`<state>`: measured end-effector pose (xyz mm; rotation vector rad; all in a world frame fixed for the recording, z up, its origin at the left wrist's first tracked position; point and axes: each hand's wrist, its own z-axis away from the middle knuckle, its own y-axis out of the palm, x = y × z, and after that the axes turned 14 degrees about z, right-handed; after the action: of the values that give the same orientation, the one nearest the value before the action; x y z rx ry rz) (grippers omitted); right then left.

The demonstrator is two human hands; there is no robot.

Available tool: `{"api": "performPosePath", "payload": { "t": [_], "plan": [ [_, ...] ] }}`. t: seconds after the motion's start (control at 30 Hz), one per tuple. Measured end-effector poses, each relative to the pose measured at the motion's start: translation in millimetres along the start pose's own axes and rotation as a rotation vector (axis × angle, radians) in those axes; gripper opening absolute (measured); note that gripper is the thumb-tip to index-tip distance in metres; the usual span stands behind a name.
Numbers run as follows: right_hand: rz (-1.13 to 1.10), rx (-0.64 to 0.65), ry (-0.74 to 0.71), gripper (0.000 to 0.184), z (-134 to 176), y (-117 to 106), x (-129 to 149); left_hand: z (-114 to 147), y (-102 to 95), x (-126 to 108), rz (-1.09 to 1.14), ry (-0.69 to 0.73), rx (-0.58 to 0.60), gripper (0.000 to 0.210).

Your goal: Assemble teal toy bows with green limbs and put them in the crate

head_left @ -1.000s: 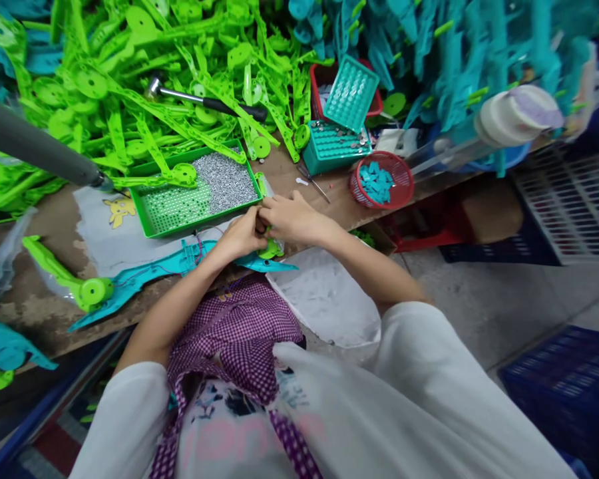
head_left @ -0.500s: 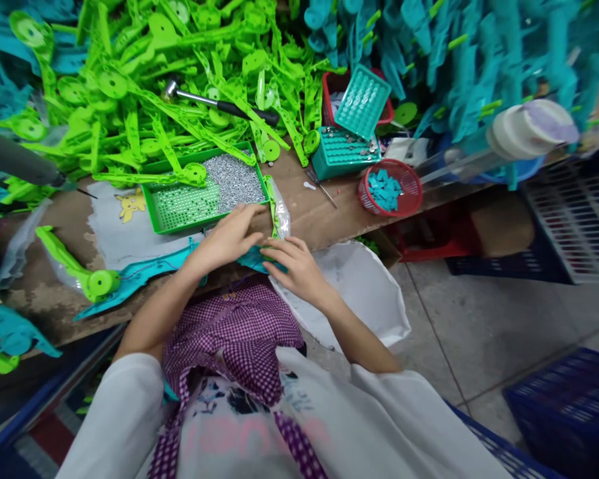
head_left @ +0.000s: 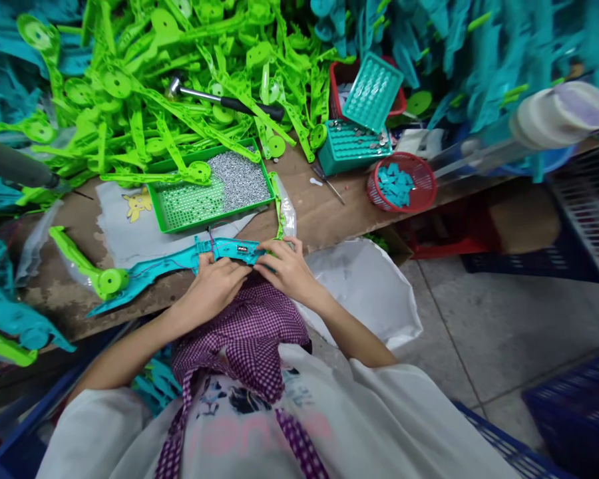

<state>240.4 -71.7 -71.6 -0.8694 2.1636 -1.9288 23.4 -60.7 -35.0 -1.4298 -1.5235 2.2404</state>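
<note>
A long turquoise plastic shell (head_left: 174,261) lies along the front edge of the bench, its hollow side up. Thin wires run inside it, and a small dark and silvery piece (head_left: 241,249) sits in its right part. My left hand (head_left: 219,285) is closed on the shell's near edge, thumb and fingers curled at the rim. At the shell's right end, my right hand (head_left: 288,271) grips it with bent fingers that hide the tip. Just beyond the right fingers is a green part with clear plastic film (head_left: 287,211). Another green arm with a round hub (head_left: 110,283) lies at the shell's left end.
A green tray (head_left: 180,226) holds many small screws. Behind it are heaped green parts (head_left: 120,83) and a hammer (head_left: 229,102). To the right are a screwdriver (head_left: 333,189), turquoise trays (head_left: 352,158) and a red basket (head_left: 426,193). A powered driver (head_left: 17,163) hangs at left.
My left hand has come down from near the tray to the shell's near edge, uncovering the shell's middle. The right hand stays at its right end. The view has shifted slightly.
</note>
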Motion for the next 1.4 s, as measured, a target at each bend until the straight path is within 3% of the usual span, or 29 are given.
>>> {"api": "performPosePath", "payload": {
  "t": [0.2, 0.4, 0.57, 0.97, 1.17, 1.4],
  "plan": [
    [-0.039, -0.006, 0.06, 0.018, -1, 1, 4, -41, -21.3, 9, -0.018, -0.058, -0.141, 0.024],
    [-0.067, 0.004, 0.144, 0.018, -4, 3, 5, -81, -33.2, 40, 0.013, 0.063, 0.113, 0.034],
    [-0.059, 0.028, 0.192, 0.019, -7, 4, 5, -79, -40.8, 58, -0.036, 0.21, 0.213, 0.039],
    [0.013, 0.011, 0.26, 0.021, -11, 10, 11, -72, -45.7, 64, -0.067, 0.238, 0.252, 0.039],
    [0.071, 0.06, 0.271, 0.019, -15, 8, 13, -76, -48.1, 55, -0.176, 0.305, 0.285, 0.037],
    [0.115, 0.085, 0.275, 0.017, -19, 9, 15, -93, -52.4, 32, -0.199, 0.316, 0.384, 0.021]
  ]
}}
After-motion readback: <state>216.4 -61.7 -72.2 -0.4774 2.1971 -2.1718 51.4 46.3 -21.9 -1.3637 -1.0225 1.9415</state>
